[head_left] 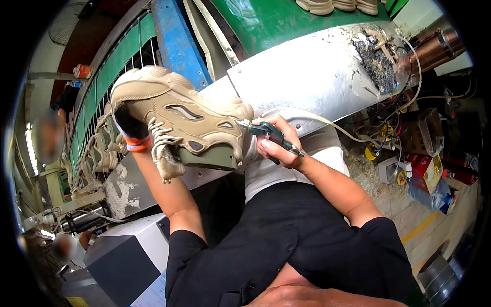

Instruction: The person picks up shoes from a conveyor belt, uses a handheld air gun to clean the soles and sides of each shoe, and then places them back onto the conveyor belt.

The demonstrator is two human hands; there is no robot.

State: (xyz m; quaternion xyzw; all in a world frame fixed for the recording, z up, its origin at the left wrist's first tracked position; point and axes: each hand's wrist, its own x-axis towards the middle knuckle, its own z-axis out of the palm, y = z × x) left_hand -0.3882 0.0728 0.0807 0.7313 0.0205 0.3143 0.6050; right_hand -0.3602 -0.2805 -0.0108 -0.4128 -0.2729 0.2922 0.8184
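Note:
A chunky beige sneaker [192, 115] with olive panels and pale laces is held up in front of me, tilted on its side. My left hand [136, 142] reaches into its dark opening and supports it; an orange and blue band shows at the wrist, and the fingers are hidden inside. My right hand [284, 140] is closed round a small dark-green hand tool [269, 132], which looks like an air or spray gun. Its metal tip meets or nearly meets the sneaker's side near the sole.
Beyond the sneaker runs a silver metal panel [296, 66], with a green surface [271, 23] bearing several beige shoes [343, 5]. A pale hose [327, 121] crosses at right toward wires and boxes. More shoes [99, 148] hang at left beside a wire rack. Two people are farther left.

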